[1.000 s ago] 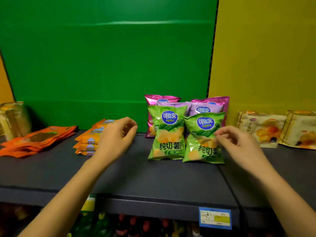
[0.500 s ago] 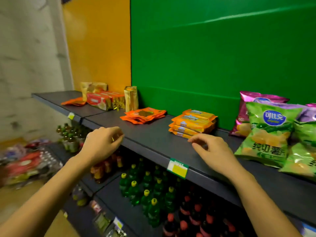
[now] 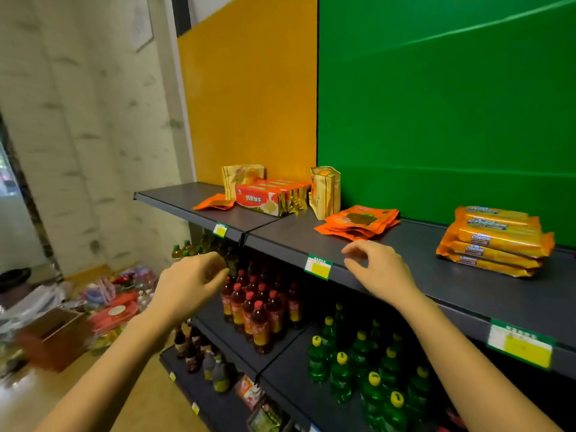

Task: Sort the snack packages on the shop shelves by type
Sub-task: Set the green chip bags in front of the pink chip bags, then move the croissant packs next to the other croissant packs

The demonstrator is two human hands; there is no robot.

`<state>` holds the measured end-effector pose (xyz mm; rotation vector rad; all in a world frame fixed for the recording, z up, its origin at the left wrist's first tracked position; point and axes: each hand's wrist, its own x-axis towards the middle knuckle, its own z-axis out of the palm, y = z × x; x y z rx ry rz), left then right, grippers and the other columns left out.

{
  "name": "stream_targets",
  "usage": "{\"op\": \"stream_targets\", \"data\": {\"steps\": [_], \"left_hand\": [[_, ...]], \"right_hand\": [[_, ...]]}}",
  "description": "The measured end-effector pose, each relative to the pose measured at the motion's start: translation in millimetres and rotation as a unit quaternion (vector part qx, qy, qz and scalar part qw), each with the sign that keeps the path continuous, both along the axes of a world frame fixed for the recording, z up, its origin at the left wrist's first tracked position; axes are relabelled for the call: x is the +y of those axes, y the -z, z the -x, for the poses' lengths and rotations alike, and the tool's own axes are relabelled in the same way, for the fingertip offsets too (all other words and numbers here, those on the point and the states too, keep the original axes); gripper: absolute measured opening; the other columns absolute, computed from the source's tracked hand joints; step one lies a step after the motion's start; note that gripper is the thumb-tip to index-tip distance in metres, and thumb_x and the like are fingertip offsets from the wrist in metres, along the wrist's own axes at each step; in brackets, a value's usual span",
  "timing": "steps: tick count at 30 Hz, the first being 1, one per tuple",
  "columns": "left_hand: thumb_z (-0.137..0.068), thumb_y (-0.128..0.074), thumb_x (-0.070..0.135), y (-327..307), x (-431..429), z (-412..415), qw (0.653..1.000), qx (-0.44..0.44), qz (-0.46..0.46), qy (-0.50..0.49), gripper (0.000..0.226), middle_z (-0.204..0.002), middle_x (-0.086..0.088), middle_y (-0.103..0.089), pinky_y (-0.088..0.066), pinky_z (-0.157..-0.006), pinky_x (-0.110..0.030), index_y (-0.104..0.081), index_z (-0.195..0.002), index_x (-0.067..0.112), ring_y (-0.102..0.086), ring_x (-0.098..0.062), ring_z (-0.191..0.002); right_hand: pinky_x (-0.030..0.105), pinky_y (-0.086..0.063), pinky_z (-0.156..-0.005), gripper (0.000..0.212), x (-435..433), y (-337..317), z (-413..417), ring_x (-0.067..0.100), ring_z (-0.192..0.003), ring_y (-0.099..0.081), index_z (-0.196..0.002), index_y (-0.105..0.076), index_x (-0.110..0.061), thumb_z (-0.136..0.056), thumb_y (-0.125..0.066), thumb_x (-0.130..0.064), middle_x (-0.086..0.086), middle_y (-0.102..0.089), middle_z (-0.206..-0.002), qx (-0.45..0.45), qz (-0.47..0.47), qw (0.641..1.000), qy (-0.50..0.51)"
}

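Note:
On the dark top shelf [image 3: 436,275] lie a stack of orange cheese cracker packs [image 3: 495,240] at the right and a pile of flat orange pouches [image 3: 358,222] in the middle. Left of these stand a gold bag [image 3: 325,192], red biscuit boxes [image 3: 271,196], another gold bag [image 3: 243,177] and one orange pouch [image 3: 215,202]. My right hand [image 3: 380,269] hovers over the shelf's front edge, just before the pouch pile, fingers loosely curled and empty. My left hand [image 3: 190,282] hangs in front of the shelf, lower left, fingers curled, holding nothing.
Below are rows of red-capped brown bottles [image 3: 255,310] and yellow-capped green bottles [image 3: 358,363]. Price tags [image 3: 318,267] hang on the shelf edge. On the floor at left lie a cardboard box [image 3: 53,335] and assorted packages [image 3: 118,307]. A white wall stands at left.
My view has swung left along the shelf; the green and purple chip bags have left the frame. Both hands moved left with it, the right one from the chips toward the orange pouches.

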<state>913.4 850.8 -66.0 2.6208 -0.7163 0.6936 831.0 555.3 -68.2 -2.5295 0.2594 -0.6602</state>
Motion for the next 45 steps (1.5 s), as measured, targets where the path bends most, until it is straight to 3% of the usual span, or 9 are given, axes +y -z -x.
{"op": "stream_targets", "data": {"steps": [7, 13, 19, 22, 25, 32, 38, 45], "left_hand": [[-0.09, -0.053, 0.035, -9, -6, -83, 0.997, 0.044, 0.037, 0.041, 0.021, -0.096, 0.001, -0.071, -0.053, -0.073, -0.037, -0.064, -0.097, 0.019, -0.066, -0.02, -0.087], [-0.09, -0.053, 0.03, -7, -25, -169, 0.996, 0.018, 0.073, 0.053, 0.019, -0.09, 0.006, -0.059, -0.038, -0.067, -0.029, -0.063, -0.097, 0.016, -0.058, -0.017, -0.087], [-0.09, -0.053, 0.031, -16, -32, -254, 0.996, 0.014, 0.063, 0.062, 0.02, -0.105, 0.001, -0.066, -0.049, -0.078, -0.036, -0.064, -0.101, 0.018, -0.059, -0.019, -0.101], [-0.09, -0.053, 0.031, -23, -29, -286, 0.997, -0.005, 0.044, 0.059, 0.022, -0.109, 0.002, -0.065, -0.045, -0.075, -0.032, -0.063, -0.105, 0.018, -0.057, -0.018, -0.104], [-0.09, -0.054, 0.032, -26, -22, -316, 0.998, -0.016, 0.038, 0.057, 0.024, -0.11, 0.001, -0.066, -0.047, -0.078, -0.034, -0.063, -0.107, 0.018, -0.057, -0.019, -0.106], [-0.089, -0.054, 0.034, -30, -20, -392, 0.992, -0.022, 0.114, 0.05, 0.044, -0.13, -0.006, -0.055, -0.043, -0.092, -0.04, -0.051, -0.128, 0.014, -0.049, -0.024, -0.121], [-0.087, -0.054, 0.044, -43, -31, -488, 0.983, 0.009, 0.181, 0.043, 0.063, -0.142, -0.01, -0.044, -0.04, -0.097, -0.042, -0.038, -0.137, 0.01, -0.041, -0.027, -0.131], [-0.072, -0.07, 0.053, -46, -57, -584, 0.957, 0.15, 0.244, 0.053, 0.104, -0.154, -0.017, -0.028, -0.035, -0.107, -0.048, -0.017, -0.147, 0.003, -0.032, -0.034, -0.139]], "right_hand": [[0.038, -0.05, -0.088, 0.031, 0, -29, -80, 0.021, -0.106, -0.061, -0.113, -0.06, -0.02, -0.084, -0.06, -0.03, 0.0, -0.065, -0.116, -0.04, -0.038, 0.997, 0.057], [0.041, -0.041, -0.098, 0.072, -18, -44, -180, 0.03, -0.124, -0.047, -0.133, -0.041, -0.009, -0.077, -0.066, -0.047, 0.012, -0.048, -0.135, -0.059, -0.059, 0.988, 0.129], [0.044, -0.035, -0.105, 0.104, -41, -56, -263, 0.035, -0.135, -0.035, -0.145, -0.019, -0.009, -0.068, -0.073, -0.053, 0.015, -0.031, -0.149, -0.061, -0.114, 0.973, 0.193], [0.046, -0.035, -0.105, 0.116, -51, -61, -295, 0.038, -0.135, -0.035, -0.147, -0.012, -0.011, -0.061, -0.077, -0.055, 0.017, -0.031, -0.15, -0.068, -0.162, 0.963, 0.203], [0.046, -0.039, -0.1, 0.111, -54, -60, -317, 0.04, -0.13, -0.041, -0.145, -0.015, -0.015, -0.062, -0.079, -0.051, 0.019, -0.04, -0.145, -0.08, -0.181, 0.952, 0.234], [0.042, -0.042, -0.098, 0.073, -49, -72, -342, 0.037, -0.12, -0.05, -0.132, -0.046, -0.019, -0.069, -0.075, -0.041, 0.017, -0.055, -0.13, -0.167, -0.172, 0.928, 0.285], [0.043, -0.039, -0.106, 0.08, -37, -115, -348, 0.031, -0.122, -0.05, -0.134, -0.046, -0.013, -0.067, -0.077, -0.042, 0.014, -0.054, -0.133, -0.278, -0.163, 0.905, 0.279], [0.046, -0.048, -0.097, 0.092, 4, -137, -363, 0.021, -0.109, -0.059, -0.126, -0.049, -0.017, -0.048, -0.076, -0.057, 0.004, -0.061, -0.122, -0.384, -0.164, 0.869, 0.264]]}}
